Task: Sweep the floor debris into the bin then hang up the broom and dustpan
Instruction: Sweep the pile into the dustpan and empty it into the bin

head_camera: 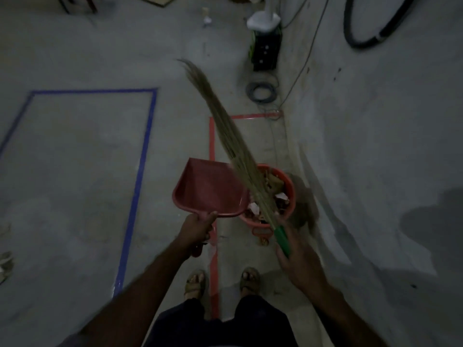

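Head view, dim light, some blur. Person stands on grey concrete floor point(75, 184), sandalled feet either side of a red tape line point(212, 144).

L hand point(198, 229): fingers wrapped round handle of red dustpan point(209, 189), firm grasp. Pan held up off floor, mouth pointing away from person, right edge just beside/over rim of bin. Pan interior looks bare.

R hand point(295, 251): grasps green handle point(281, 237) of grass broom point(225, 126), fingers curled round the grip. Broom runs diagonally up-left from hand; bristle bundle crosses over bin and pan's right edge, tip splayed in air, off the floor.

Orange-red bin point(290, 196): on floor inside the red-taped zone, near wall point(375, 146) at right. Holds debris point(280, 196), paper scraps and brownish bits; contents partly hidden by broom.

Other: blue tape rectangle point(140, 171) on floor to left, well apart from bin. Coiled cable point(261, 92) on floor beyond bin, black box point(265, 51) behind it w/ white item on top. Black hose point(370, 28) loops on wall top right. Small debris at far left edge, too blurred to ID.
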